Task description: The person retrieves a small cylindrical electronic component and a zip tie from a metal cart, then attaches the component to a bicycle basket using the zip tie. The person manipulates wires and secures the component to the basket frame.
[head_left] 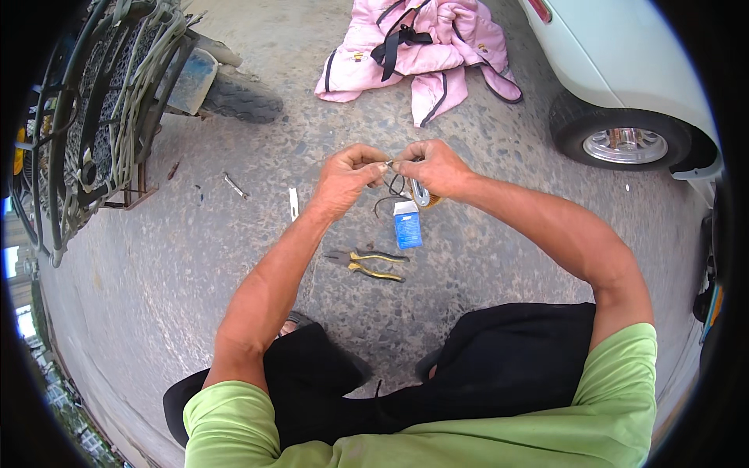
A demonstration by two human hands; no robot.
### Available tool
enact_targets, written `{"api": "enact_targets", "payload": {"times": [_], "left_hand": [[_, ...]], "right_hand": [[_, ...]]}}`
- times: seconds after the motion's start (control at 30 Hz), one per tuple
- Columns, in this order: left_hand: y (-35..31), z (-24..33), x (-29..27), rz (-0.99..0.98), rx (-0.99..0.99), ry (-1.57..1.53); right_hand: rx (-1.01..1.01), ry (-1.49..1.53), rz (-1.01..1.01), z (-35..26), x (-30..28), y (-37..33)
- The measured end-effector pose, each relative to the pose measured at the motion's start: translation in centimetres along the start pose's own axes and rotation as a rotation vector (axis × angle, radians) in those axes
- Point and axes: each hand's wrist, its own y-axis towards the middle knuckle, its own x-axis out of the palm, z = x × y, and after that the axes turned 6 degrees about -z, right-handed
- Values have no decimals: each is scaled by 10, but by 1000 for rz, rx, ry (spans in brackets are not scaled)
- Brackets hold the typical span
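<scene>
My left hand (351, 178) and my right hand (437, 168) meet in front of me, above the ground. Fingers and thumbs of both are pinched together at the end of a thin dark wire (396, 188). A tiny pale piece shows between the fingertips, too small to make out. The wire loops down below them. Just under my right hand is a rounded part with a shiny metal face and an amber edge (424, 194), partly hidden by the hand. A blue and white small carton (407, 229) stands near it. Pliers with yellow and black handles (367, 263) lie closer to me.
A white strip (293, 204) and a small wrench (235, 186) lie to the left on the stained concrete. Farther off is a crumpled pink quilted cloth (437, 58). A vehicle's black rack (86, 117) stands left, and a white car's wheel (624, 146) right.
</scene>
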Motion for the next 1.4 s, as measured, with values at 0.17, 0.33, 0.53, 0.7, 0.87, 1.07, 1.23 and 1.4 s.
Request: {"api": "enact_targets", "payload": {"times": [0.17, 0.33, 0.53, 0.7, 0.87, 1.07, 1.23, 1.4], "left_hand": [[0, -3, 1, 32, -13, 41], [2, -5, 5, 55, 3, 91], [2, -8, 8, 109, 13, 106], [5, -18, 6, 147, 50, 156], [0, 5, 3, 128, -3, 89], [-2, 12, 0, 40, -135, 159], [-3, 32, 2, 32, -83, 215], [-11, 72, -6, 14, -84, 473]], "right_hand": [[13, 28, -25, -4, 1, 2], [-21, 4, 20, -2, 2, 2], [-20, 18, 25, 4, 5, 8], [45, -27, 16, -12, 2, 2], [-26, -118, 51, -15, 11, 12], [31, 18, 55, -14, 12, 11], [44, 222, 16, -26, 7, 6], [38, 408, -62, -44, 6, 3]]}}
